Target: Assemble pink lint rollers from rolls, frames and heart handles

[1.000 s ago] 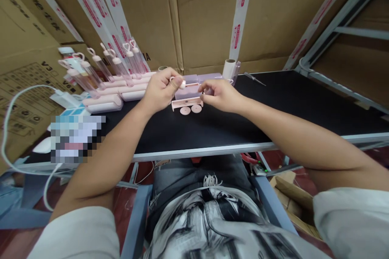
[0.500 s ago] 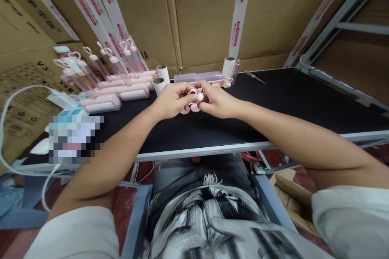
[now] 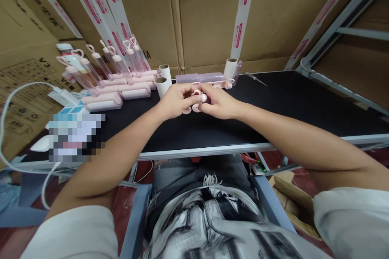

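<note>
Left hand [image 3: 177, 101]: pinching pink looped cap [image 3: 204, 98]. Right hand [image 3: 221, 102]: curled at cap's three o'clock, grip cannot be told. Hands together; one second earlier, apart.

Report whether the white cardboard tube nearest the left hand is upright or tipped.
Upright: the white cardboard tube has its round mouth facing up.

Behind the long black tabletop with a pale metal edge [image 3: 273, 109] stands a brown cardboard wall [image 3: 206, 20] striped with white-and-red printed tape [image 3: 240, 32]. A grey metal shelf frame [image 3: 361, 33] rises at the tabletop's right end; dark-red flooring [image 3: 124, 206] shows below the tabletop.
</note>
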### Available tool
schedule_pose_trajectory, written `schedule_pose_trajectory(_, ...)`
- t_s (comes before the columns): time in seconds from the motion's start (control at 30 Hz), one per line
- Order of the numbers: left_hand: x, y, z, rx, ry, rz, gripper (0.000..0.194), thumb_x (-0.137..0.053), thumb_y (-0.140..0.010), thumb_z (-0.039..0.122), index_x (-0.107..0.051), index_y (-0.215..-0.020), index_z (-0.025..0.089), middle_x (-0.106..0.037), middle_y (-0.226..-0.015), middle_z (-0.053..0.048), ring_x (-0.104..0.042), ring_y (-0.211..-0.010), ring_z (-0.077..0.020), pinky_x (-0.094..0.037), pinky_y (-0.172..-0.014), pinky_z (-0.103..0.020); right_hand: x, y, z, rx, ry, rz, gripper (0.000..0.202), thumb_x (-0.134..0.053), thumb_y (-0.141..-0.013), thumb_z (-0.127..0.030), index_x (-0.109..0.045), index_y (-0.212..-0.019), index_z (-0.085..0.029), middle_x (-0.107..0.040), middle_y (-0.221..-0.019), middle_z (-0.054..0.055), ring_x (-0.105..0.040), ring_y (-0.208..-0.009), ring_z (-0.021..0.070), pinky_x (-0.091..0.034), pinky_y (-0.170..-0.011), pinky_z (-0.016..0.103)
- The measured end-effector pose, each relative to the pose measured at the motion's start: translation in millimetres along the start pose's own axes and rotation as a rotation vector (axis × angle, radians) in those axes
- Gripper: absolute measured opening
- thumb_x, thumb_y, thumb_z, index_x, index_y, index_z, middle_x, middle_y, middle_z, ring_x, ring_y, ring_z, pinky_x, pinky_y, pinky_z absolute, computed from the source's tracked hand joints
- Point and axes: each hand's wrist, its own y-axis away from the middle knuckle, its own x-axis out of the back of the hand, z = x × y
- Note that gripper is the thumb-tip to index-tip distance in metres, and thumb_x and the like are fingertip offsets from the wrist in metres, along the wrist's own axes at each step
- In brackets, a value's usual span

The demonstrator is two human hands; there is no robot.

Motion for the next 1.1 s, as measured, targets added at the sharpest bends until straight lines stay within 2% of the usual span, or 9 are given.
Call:
schedule_pose_trajectory(0.13,-1.5,1,-2,-0.020,-0.064,-0.014,0.037,-0.089,-0.082,0.046,-0.071,-0.077,0.015,-0.062,-0.060,0.002,-0.053,-0.048,-0.0076,-0.040,-0.047,-0.020,0,1,-5,-0.093,0.114,-0.012,0.027,-0.065,-0.083,-0.033,-0.054,-0.104,-0.021,-0.073,-0.092,0.007,-0.059,-0.074,0.0219,-0.039,-0.070,0.034)
schedule_pose_trajectory(0.27,-5.5,2,-7,-0.038,-0.118,0.013,0.028,-0.083,-0.086,0.037,-0.069,-0.074,0.016,-0.061,-0.054,0.002,-0.055,-0.047,-0.0096,-0.043,-0.047,-0.022,-2,0,-8,-0.186,0.185,-0.040,0.027,-0.067,-0.082,-0.029,-0.052,-0.103,-0.022,-0.072,-0.091,0.008,-0.062,-0.077,0.0250,-0.039,-0.070,0.034)
schedule_pose_trajectory(0.43,-11.1,2,-8,-0.034,-0.115,0.059,0.024,-0.081,-0.087,0.032,-0.069,-0.073,0.016,-0.063,-0.054,0.002,-0.057,-0.045,-0.0091,-0.046,-0.049,-0.022,-6,-1,-6,-0.216,0.223,-0.019,0.022,-0.067,-0.084,-0.028,-0.051,-0.098,-0.023,-0.071,-0.087,0.007,-0.062,-0.076,0.0250,-0.037,-0.068,0.032)
schedule_pose_trajectory(0.77,-12.5,-1,-20,0.038,-0.003,0.075,0.031,-0.087,-0.085,0.033,-0.064,-0.073,0.015,-0.064,-0.057,0.002,-0.051,-0.041,-0.0060,-0.036,-0.042,-0.020,-8,-3,-7,-0.247,0.202,-0.008,0.021,-0.069,-0.083,-0.027,-0.052,-0.094,-0.023,-0.070,-0.085,0.006,-0.063,-0.076,0.0241,-0.038,-0.068,0.031)
schedule_pose_trajectory(0.97,-21.3,-2,-26,-0.009,0.137,0.082,0.039,-0.091,-0.084,0.039,-0.059,-0.077,0.018,-0.064,-0.060,0.005,-0.051,-0.047,-0.0051,-0.041,-0.049,-0.020,-4,-3,-12,-0.271,0.156,-0.008,0.024,-0.071,-0.081,-0.027,-0.052,-0.093,-0.023,-0.072,-0.087,0.006,-0.063,-0.077,0.0238,-0.040,-0.069,0.033)
schedule_pose_trajectory(1.1,-26.6,-2,-28,-0.037,0.144,0.090,0.041,-0.089,-0.088,0.041,-0.057,-0.076,0.018,-0.063,-0.063,0.004,-0.055,-0.054,-0.0067,-0.044,-0.053,-0.020,0,-5,-9,-0.289,0.112,-0.049,0.026,-0.073,-0.077,-0.029,-0.052,-0.091,-0.023,-0.070,-0.085,0.005,-0.061,-0.077,0.0228,-0.041,-0.070,0.033)
